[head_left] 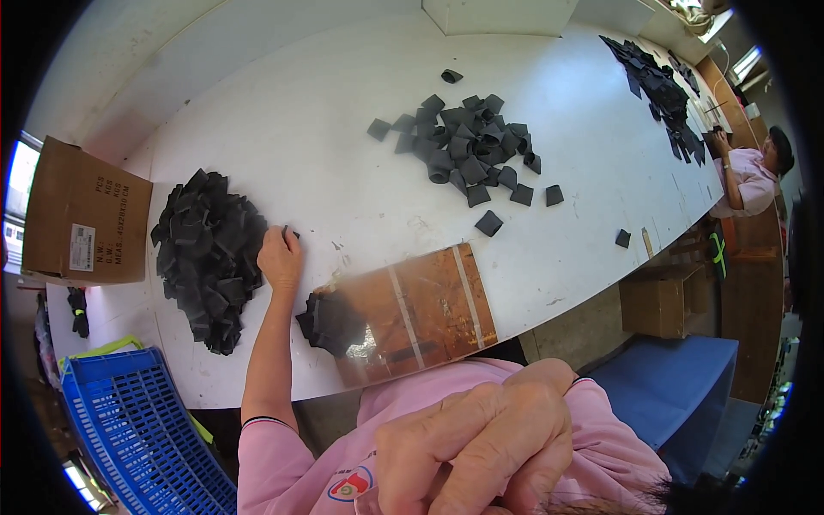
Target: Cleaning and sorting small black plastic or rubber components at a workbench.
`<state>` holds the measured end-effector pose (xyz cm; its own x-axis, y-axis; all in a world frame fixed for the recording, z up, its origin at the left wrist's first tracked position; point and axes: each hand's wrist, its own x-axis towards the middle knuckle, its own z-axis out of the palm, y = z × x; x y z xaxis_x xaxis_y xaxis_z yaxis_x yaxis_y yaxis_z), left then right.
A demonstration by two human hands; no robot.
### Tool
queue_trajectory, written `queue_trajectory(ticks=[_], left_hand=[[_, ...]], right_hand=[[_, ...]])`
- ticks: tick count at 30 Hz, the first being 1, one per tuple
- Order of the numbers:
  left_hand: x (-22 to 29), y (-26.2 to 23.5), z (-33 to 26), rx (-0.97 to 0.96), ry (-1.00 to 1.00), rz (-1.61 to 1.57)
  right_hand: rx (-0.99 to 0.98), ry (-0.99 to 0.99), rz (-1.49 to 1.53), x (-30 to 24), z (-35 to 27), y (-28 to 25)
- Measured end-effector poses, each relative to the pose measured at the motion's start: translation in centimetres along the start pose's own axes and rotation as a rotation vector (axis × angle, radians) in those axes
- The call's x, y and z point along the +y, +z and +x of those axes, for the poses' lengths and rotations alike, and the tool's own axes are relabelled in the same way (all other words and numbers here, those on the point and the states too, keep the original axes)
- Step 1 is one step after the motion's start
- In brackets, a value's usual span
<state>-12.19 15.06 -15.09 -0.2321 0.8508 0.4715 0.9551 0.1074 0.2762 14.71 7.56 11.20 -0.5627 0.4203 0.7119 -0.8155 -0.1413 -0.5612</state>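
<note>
My left hand reaches across the white table to the right edge of a large heap of black fabric pieces. Its fingers are curled, with a small black piece at the fingertips. My right hand is raised very close to the camera at the bottom, fingers curled shut, with nothing visible in it. A small stack of black pieces lies on the left end of a brown board at the table's near edge, just right of my left forearm.
A looser pile of black pieces lies mid-table, and another at the far right by a seated person. A cardboard box stands at the left. A blue crate sits below it, and a box is under the table.
</note>
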Motion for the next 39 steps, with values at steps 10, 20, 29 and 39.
queue_trajectory(ticks=[10, 20, 29, 39], left_hand=[[0.3, 0.1, -0.1, 0.014, 0.009, 0.020], [0.9, 0.6, 0.4, 0.004, 0.038, 0.006], [0.0, -0.1, 0.0, -0.008, 0.010, 0.037], [-0.1, 0.0, -0.1, -0.029, 0.001, 0.042]], right_hand=[[0.462, -0.243, 0.153, 2.6, -1.2, 3.6], [0.624, -0.243, 0.090, 0.2, -0.6, 2.9], [0.049, -0.149, -0.246, -2.0, -0.3, -0.8], [0.139, -0.124, -0.316, -3.7, -0.8, 0.3]])
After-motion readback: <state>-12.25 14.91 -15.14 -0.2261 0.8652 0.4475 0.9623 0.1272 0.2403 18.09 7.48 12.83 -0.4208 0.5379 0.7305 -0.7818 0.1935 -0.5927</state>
